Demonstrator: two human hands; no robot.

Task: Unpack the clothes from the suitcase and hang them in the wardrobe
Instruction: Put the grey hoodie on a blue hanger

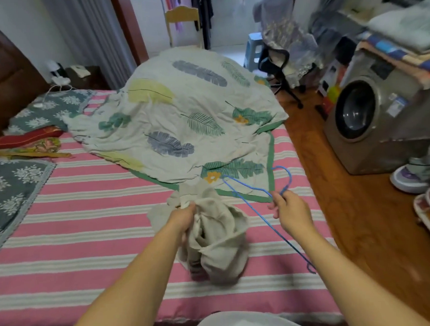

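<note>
holding a bunched-up beige garment (211, 238) in the lower middle of the frame, the left hand (184, 216) has its fingers squeezed tight around the top of the cloth, and the rest of the cloth droops down over the pink striped bed (89, 216). just to the right of it, the right hand (292, 215) pinches a thin blue wire hanger (256, 211) near the neck, below the hook, with its fingers closed on the wire. the hanger lies beside the garment and is not inside it yet. so i think the job is only part way: one piece of clothing is out and a hanger is ready, but the cloth is still crumpled, not on the hanger, and not hung up. it looks like the cloth needs shaking open first, then the hanger goes in, then it goes to the wardrobe. no suitcase or wardrobe can be seen for sure, so i cannot tell how many clothes are left. further up the frame a leaf-print blanket (195, 114) lies in a heap on the bed. at the right edge a washing machine (373, 113) stands on the wooden floor (357, 231).
</note>
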